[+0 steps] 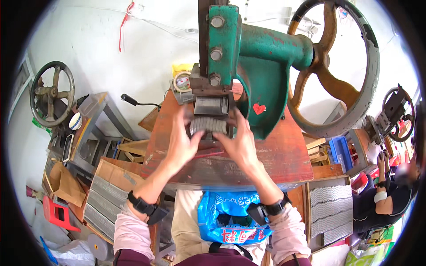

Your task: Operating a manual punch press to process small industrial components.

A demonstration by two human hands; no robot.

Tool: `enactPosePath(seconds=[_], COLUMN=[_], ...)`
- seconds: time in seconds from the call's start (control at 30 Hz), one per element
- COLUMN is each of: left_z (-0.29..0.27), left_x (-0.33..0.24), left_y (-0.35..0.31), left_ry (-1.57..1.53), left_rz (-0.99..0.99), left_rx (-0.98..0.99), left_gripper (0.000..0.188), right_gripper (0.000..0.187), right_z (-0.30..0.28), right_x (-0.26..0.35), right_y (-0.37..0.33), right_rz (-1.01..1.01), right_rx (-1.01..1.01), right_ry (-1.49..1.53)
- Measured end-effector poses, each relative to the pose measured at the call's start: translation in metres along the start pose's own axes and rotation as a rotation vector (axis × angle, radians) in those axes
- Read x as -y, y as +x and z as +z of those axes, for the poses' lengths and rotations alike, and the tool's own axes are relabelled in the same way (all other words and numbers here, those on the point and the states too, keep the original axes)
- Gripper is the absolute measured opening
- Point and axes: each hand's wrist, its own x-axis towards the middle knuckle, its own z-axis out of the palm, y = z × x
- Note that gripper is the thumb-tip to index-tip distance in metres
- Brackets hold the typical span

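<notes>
A short, slightly arched row of thin grey metal pieces sits between my two hands at the front of a green hand press. My left hand closes on its left end, thumb along the near edge. From the right, my right hand grips the other end, its thumb also at the near side. Just behind the row is a dark metal block under the press ram. Some fingertips are hidden behind the row and the block. A thin red stick lies on the wooden bench below my hands.
Wooden trays with rows of similar grey pieces stand left and right. A large handwheel juts out at upper right. A blue plastic bag rests on my lap. Another person works at far right; a red stool stands left.
</notes>
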Motion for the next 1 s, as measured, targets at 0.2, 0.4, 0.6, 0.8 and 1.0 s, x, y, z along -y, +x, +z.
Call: enactPosePath(seconds=[0.2,0.4,0.6,0.8,1.0], left_z=[0.029,-0.001,-0.026,-0.043,-0.018], left_x=[0.036,0.045,0.033,0.028,0.023], left_y=[0.098,0.068,-0.048,-0.03,0.059], left_ry=[-0.083,0.376,0.403,0.323,0.246], left_rz=[-0.111,-0.082,-0.01,0.281,-0.035], left_rx=[0.025,0.053,0.464,0.15,0.115], left_gripper=[0.093,0.068,0.042,0.028,0.035], right_gripper=[0.074,0.067,0.06,0.052,0.05], right_z=[0.031,0.034,0.034,0.038,0.024], right_x=[-0.014,-0.03,-0.033,-0.043,-0.023], right_y=[0.084,0.09,0.086,0.086,0.071], right_rz=[0.04,0.037,-0.124,-0.192,-0.071], right_rx=[-0.176,-0.209,-0.261,-0.315,-0.195], right_ry=[-0.062,-0.157,-0.132,-0.231,-0.122])
